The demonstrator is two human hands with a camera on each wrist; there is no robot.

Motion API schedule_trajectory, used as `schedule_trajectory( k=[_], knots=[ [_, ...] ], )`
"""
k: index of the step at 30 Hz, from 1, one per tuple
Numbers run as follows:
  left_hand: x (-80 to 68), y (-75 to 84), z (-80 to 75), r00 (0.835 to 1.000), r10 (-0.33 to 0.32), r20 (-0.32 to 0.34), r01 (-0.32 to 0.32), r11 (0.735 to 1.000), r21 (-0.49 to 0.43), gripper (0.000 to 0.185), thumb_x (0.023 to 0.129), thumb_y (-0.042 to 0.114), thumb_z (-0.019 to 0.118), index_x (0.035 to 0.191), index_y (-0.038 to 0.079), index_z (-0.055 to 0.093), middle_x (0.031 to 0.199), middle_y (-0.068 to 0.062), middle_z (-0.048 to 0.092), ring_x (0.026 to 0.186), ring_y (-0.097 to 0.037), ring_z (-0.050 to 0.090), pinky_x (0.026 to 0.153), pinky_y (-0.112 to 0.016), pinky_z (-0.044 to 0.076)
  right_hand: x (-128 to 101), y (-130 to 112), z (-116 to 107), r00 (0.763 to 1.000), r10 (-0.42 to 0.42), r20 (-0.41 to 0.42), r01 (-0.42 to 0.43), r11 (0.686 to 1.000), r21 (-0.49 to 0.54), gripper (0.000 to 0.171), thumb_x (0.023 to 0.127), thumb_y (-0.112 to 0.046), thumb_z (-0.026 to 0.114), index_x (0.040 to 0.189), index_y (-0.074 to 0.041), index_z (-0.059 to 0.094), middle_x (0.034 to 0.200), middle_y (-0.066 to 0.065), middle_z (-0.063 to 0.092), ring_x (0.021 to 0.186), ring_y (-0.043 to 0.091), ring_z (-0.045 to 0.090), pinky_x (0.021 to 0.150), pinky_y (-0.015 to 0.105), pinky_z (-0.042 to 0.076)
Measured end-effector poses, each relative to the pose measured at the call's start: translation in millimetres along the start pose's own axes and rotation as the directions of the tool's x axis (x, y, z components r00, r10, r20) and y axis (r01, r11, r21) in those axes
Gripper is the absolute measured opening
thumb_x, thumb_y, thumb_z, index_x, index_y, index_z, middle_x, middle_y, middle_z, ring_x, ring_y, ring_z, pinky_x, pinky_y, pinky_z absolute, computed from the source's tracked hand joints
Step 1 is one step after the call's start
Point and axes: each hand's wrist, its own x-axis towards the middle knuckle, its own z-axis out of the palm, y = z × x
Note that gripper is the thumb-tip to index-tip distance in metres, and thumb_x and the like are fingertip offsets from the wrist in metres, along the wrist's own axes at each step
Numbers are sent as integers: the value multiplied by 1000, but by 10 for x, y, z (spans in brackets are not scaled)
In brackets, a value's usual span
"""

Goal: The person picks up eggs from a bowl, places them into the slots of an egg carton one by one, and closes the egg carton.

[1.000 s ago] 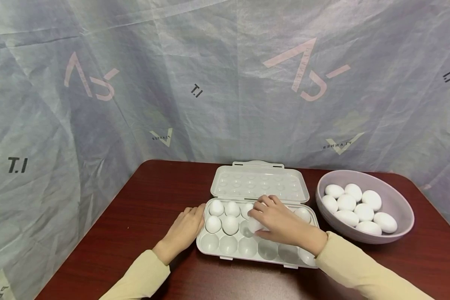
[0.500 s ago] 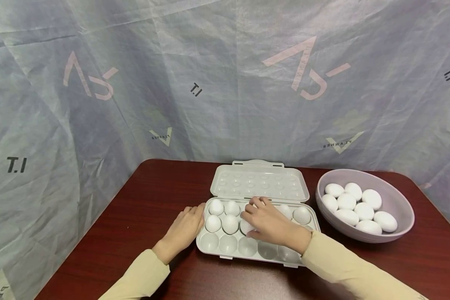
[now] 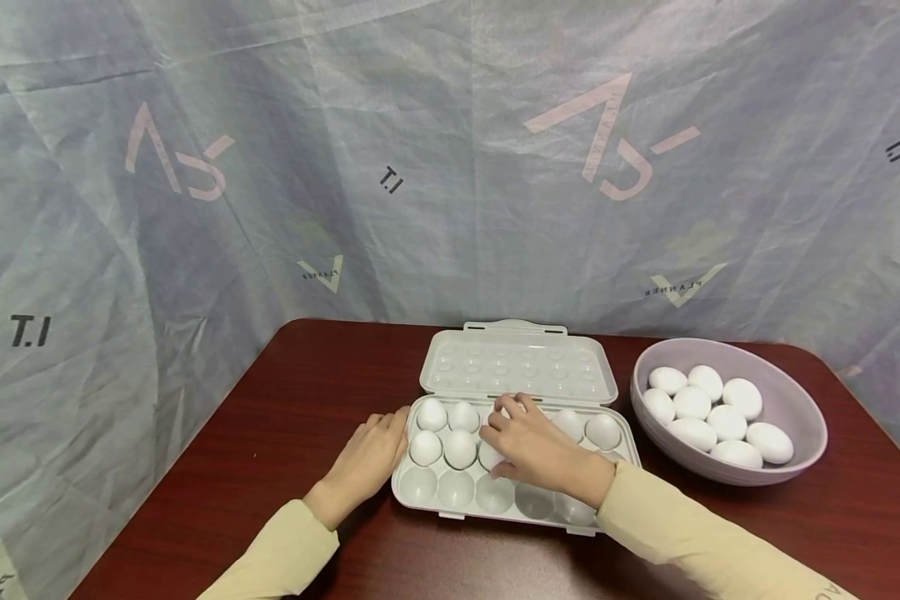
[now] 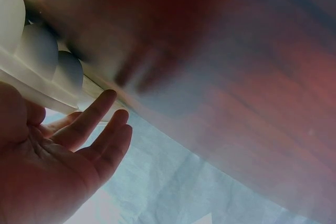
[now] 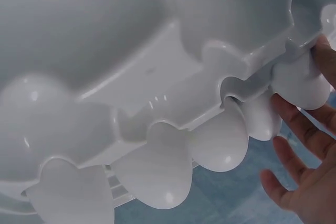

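An egg [image 3: 491, 454] sits in the middle row of the egg tray [image 3: 450, 493], and the right hand [image 3: 536, 446] is on top of it. The fingers [image 3: 495, 423] curl over the egg and hold it in its cup. From the wrist view the same fingers [image 5: 294, 145] are spread loosely beside the row of eggs, so I cannot tell how tight the hold is.

The left hand [image 3: 367, 458] rests flat on the table [image 3: 270, 433], touching the left end of the tray. Its fingers [image 4: 100, 124] are straight and relaxed and hold nothing.

Two eggs [image 3: 444, 448] sit just left of the held one, in the same row. More eggs [image 3: 450, 414] sit in the back row. The front row of cups shows no eggs. The tray's lid [image 3: 517, 367] lies open behind it.

To the right of the tray stands a big bowl [image 3: 727, 479] with a pile of white eggs [image 3: 712, 412] inside. A bluish cloth [image 3: 345, 167] hangs behind the table.
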Motion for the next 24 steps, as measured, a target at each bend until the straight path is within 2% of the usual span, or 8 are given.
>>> schedule_trajectory(
  k=[12,24],
  knots=[
    [-6,3,0,1000,11,-13,-11,1000,10,26,90,12,50,113,1,54,84,-7,63,81,-29,60,68,-41,48,-5,-8,7,1000,17,11,-17,1000,4,41,67,-50,71,87,-15,60,82,-3,59,101,24,48,91,44,36],
    [-2,-1,-3,1000,8,-13,-8,1000,-5,26,91,13,49,113,2,54,83,-7,63,81,-29,60,67,-41,48,-16,-4,-56,999,35,24,-35,999,7,39,69,-47,71,88,-15,58,81,-4,59,99,23,48,88,44,36]
  ],
)
